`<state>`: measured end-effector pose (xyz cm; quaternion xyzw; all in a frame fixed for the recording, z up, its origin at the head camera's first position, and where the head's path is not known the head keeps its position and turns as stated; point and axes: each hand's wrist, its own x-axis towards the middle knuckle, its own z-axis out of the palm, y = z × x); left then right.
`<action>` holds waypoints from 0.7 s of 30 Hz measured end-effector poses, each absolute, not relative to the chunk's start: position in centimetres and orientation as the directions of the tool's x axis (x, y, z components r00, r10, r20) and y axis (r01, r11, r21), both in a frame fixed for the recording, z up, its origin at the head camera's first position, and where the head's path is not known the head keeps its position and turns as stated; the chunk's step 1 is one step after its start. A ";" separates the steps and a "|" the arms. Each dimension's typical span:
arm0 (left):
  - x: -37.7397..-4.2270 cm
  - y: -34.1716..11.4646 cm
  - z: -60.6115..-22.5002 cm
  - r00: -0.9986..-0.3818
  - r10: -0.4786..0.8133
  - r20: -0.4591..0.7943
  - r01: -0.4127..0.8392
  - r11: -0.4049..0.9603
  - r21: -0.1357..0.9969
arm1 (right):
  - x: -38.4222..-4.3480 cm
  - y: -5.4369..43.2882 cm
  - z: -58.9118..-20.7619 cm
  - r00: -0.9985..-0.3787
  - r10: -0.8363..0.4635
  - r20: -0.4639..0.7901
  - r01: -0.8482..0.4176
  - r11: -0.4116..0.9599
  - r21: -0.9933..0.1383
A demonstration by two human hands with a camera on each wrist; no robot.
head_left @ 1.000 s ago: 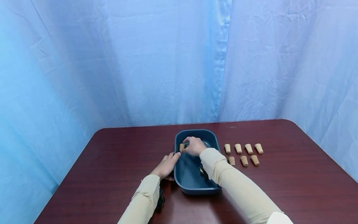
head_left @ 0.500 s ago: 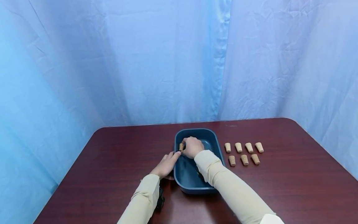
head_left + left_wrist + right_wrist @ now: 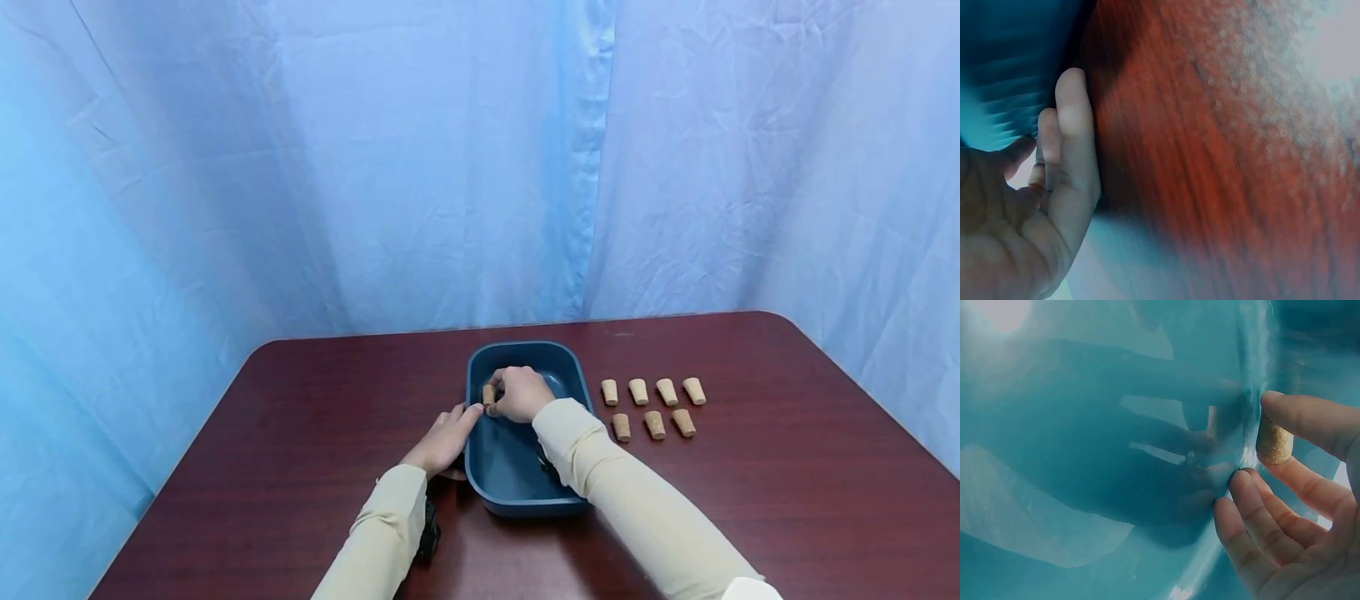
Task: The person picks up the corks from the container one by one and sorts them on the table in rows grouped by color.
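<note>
In my right hand (image 3: 521, 393), thumb and index finger pinch a tapered cork stopper (image 3: 1274, 442) inside a dark blue plastic bin (image 3: 525, 503). The cork sits against the bin's inner left wall, and the other fingertips touch the inner surface in the right wrist view. My left hand (image 3: 442, 442) rests at the bin's left side, a fingertip on the rim close to the cork. Its straight fingers (image 3: 1074, 119) lie along the ribbed outer wall, low over the table, in the left wrist view.
Several more cork stoppers (image 3: 638, 392) lie in two rows on the dark red wood table (image 3: 360, 400), right of the bin. A pale blue curtain (image 3: 450, 167) hangs behind the table's far edge. My right forearm crosses the bin's right rim.
My right hand keeps its pinch on the cork at the left wall; its wrist swings slightly left, then back right. The left hand stays in place.
</note>
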<state>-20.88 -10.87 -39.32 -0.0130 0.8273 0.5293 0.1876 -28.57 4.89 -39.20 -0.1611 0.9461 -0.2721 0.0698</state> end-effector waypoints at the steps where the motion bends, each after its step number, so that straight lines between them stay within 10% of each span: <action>1: -20.9 -10.9 -39.3 -0.929 0.177 -0.326 -0.222 0.439 0.870 | -28.5 5.0 -39.1 -0.936 -0.347 -0.049 -0.267 0.796 -0.544; 21: -21.1 -10.9 -39.7 -0.931 0.172 -0.322 -0.221 0.437 0.872 | -27.5 7.8 -35.3 -0.898 -0.408 -0.164 -0.232 0.756 -0.612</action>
